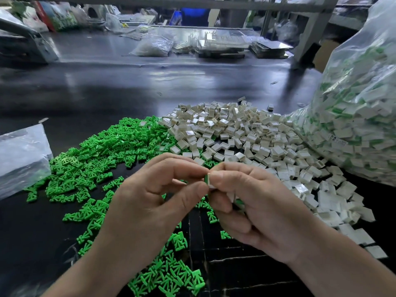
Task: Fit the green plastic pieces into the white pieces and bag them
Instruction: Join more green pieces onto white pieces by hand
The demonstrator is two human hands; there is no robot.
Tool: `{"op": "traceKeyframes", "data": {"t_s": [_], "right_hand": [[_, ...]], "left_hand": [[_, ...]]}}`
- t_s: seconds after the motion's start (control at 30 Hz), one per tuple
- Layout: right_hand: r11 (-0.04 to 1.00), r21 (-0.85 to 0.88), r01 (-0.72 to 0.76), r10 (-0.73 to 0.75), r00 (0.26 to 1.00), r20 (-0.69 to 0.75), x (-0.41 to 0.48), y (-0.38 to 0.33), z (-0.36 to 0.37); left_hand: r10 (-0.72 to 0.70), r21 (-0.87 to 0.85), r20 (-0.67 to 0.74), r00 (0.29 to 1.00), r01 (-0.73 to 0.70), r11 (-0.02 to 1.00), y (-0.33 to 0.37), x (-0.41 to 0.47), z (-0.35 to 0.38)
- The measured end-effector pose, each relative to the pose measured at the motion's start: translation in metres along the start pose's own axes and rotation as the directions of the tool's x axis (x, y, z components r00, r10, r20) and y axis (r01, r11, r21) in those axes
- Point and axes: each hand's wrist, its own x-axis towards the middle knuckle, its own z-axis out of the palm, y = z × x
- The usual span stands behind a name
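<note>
Near the middle, the left hand [154,189] pinches a green piece [206,178]. The right hand [252,202] pinches a white piece [210,185]. The two pieces touch. A green pile [96,151] lies on the left and a white pile [246,133] on the right. A big full bag [360,116] sits far right on the dark table [107,86].

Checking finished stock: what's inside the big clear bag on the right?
White pieces with green parts in them fill the clear bag. Those deeper inside are hidden behind the outer ones.
</note>
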Motion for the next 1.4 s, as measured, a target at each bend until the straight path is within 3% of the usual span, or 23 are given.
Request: {"op": "traceKeyframes", "data": {"t_s": [0.2, 0.43, 0.67, 0.87, 1.03, 1.4], "right_hand": [[0.999, -0.039, -0.006, 0.006, 1.0, -0.003, -0.001, 0.001, -0.002], [1.0, -0.005, -0.019, 0.019, 1.0, 0.017, -0.001, 0.001, 0.0], [0.995, -0.101, -0.015, 0.013, 1.0, -0.021, -0.002, 0.001, -0.001], [0.978, -0.186, -0.089, 0.081, 0.995, -0.052, -0.001, 0.001, -0.002], [0.981, -0.136, -0.142, 0.142, 0.99, -0.012, 0.0, 0.0, -0.004], [0.972, -0.189, -0.142, 0.132, 0.989, -0.062, 0.0, 0.002, 0.0]], "left_hand": [[0.119, 0.197, -0.001, 0.993, -0.116, 0.974, -0.013, 0.0, 0.0], [0.224, 0.294, 0.019, 0.975, -0.219, 0.93, -0.014, 0.002, -0.005], [0.294, 0.363, 0.034, 0.955, -0.286, 0.887, -0.012, 0.001, -0.003], [0.352, 0.537, 0.08, 0.932, -0.339, 0.773, -0.015, 0.001, -0.004], [0.333, 0.522, 0.121, 0.935, -0.345, 0.78, -0.013, 0.001, -0.006], [0.281, 0.59, 0.143, 0.949, -0.31, 0.746, -0.011, 0.002, -0.007]]}}
